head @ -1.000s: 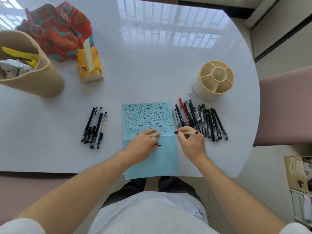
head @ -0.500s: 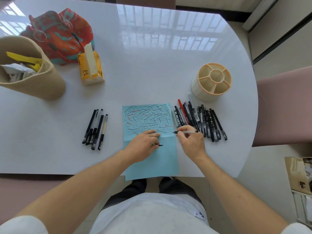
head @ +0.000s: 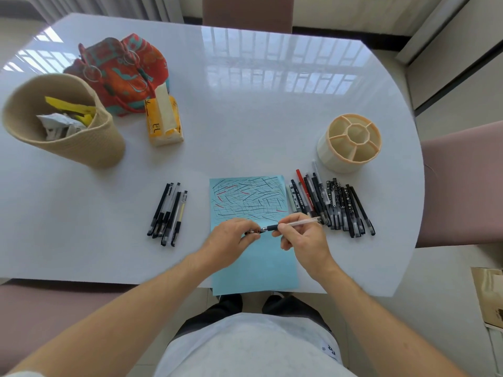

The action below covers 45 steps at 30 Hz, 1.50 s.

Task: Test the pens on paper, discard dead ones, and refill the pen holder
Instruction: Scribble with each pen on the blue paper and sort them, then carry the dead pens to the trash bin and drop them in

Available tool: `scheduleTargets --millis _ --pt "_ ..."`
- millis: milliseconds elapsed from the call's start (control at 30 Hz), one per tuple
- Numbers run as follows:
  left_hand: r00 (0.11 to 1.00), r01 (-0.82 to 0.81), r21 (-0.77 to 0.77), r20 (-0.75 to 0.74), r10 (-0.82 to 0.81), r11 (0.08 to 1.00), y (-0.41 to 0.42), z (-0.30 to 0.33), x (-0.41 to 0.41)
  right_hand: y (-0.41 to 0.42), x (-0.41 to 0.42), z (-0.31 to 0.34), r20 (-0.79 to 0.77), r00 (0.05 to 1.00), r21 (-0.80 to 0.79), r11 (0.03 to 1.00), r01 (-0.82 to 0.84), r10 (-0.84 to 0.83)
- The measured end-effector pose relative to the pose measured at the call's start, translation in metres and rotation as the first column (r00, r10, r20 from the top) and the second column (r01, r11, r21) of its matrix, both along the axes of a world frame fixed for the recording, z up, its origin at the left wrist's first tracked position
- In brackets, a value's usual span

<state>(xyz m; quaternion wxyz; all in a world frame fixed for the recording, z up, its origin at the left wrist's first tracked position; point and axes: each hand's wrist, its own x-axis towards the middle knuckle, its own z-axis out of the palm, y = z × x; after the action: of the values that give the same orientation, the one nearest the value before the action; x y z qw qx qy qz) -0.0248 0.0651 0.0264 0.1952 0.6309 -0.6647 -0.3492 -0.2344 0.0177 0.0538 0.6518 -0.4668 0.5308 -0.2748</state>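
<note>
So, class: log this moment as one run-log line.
right hand: holds clear-barrelled pen | left hand: pinches small dark cap | over blue paper sheet

The left hand (head: pixel 231 242) hides most of a small dark cap (head: pixel 253 232), the paper's (head: pixel 255 265) near edge overhangs the table (head: pixel 245 118), and the pens' (head: pixel 330 204) markings are unreadably small.

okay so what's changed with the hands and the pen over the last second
The right hand has lifted its clear pen off the blue paper and swung the tip toward the left hand, which has come off the sheet with the small dark cap to meet it. Both pen piles, the holder and the basket stayed put.
</note>
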Motion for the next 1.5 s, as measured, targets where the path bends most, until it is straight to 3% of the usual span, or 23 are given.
scheduleTargets --millis 267,567,800,933,1100,1233,1500 --pt "0.999 0.037 0.009 0.038 -0.038 0.999 0.015 0.013 0.008 0.017 0.027 -0.009 -0.015 1.000 0.061 0.998 0.012 -0.011" --pt "0.969 -0.235 0.017 0.088 0.233 0.972 0.061 0.012 0.038 0.032 0.097 -0.012 -0.074 0.995 0.133 0.990 -0.054 0.064" --pt "0.940 -0.322 0.026 0.128 0.317 0.946 0.072 0.014 0.079 0.036 0.144 -0.008 -0.048 0.991 0.195 0.974 -0.113 0.125" --pt "0.867 -0.490 0.051 0.128 0.481 0.870 0.059 0.008 0.119 0.028 0.159 -0.007 -0.067 0.980 0.228 0.959 -0.168 0.188" --pt "0.746 -0.646 0.111 0.300 0.595 0.755 0.059 -0.016 0.181 0.010 0.130 -0.012 -0.153 0.980 0.218 0.972 -0.089 0.124" --pt "0.707 -0.696 0.167 0.330 0.626 0.698 0.063 -0.027 0.204 0.007 0.094 -0.020 -0.266 0.961 0.211 0.977 -0.013 0.070" --pt "0.724 -0.638 0.112 0.423 0.545 0.762 0.057 -0.027 0.201 0.020 0.055 -0.025 -0.421 0.907 0.181 0.982 0.054 0.027"
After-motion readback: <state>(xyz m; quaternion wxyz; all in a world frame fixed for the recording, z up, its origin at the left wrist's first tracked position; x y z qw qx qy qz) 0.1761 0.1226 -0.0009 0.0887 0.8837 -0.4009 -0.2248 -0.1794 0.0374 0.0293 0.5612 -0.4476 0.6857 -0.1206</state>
